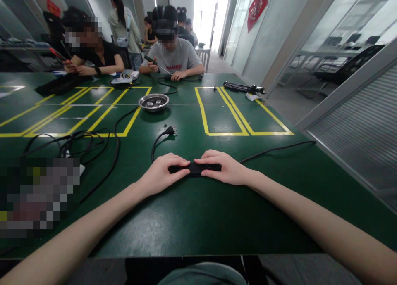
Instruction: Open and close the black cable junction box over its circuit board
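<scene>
A flat black power adapter (195,168) lies on the green table in front of me, its ends partly covered by my fingers. My left hand (161,173) grips its left end between thumb and fingers. Around its right end, my right hand (221,168) is closed in the same way. From beside my left hand a black cord curves up to a power plug (170,131), prongs pointing right. Another thin black cable (279,148) runs from my right hand toward the table's right edge.
A steel bowl (154,103) with small metal parts stands beyond the plug. Coiled black cables (83,142) lie at left beside a blurred-out area. Yellow tape marks the green table (173,227). A black folded stand (243,88) rests far right. Across the table, a person (173,53) holds a screwdriver (155,62).
</scene>
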A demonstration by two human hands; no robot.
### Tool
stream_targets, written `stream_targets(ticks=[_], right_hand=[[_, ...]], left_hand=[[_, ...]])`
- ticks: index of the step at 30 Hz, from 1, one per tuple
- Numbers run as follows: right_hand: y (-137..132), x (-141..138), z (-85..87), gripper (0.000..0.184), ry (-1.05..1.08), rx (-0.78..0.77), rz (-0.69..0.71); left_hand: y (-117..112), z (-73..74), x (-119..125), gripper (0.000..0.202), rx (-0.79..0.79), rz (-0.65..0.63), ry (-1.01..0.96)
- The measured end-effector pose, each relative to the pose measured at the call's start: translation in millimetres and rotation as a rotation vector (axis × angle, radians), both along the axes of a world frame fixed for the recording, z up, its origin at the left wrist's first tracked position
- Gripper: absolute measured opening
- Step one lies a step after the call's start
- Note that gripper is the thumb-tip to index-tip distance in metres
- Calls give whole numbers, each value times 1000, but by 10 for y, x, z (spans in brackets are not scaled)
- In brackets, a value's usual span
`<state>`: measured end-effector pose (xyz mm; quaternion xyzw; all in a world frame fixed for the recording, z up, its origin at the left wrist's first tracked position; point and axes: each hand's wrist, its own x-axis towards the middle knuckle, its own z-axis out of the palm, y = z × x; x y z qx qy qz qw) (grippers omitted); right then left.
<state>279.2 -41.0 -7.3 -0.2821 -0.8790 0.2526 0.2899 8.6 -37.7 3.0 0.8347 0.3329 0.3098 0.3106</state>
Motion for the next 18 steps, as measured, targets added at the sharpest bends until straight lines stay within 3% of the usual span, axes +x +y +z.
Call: stream_targets(ticks=[6,14,18], right_hand=[[-26,-23,2,34,-3,41,-20],[-65,-79,0,32,-129,265,-73],[-61,-94,7,47,-235,416,-65]], left_hand=[[-19,-23,-9,16,40,-9,35],[-67,-41,39,24,287,-34,307],[-31,-14,30,23,336,-48,347]])
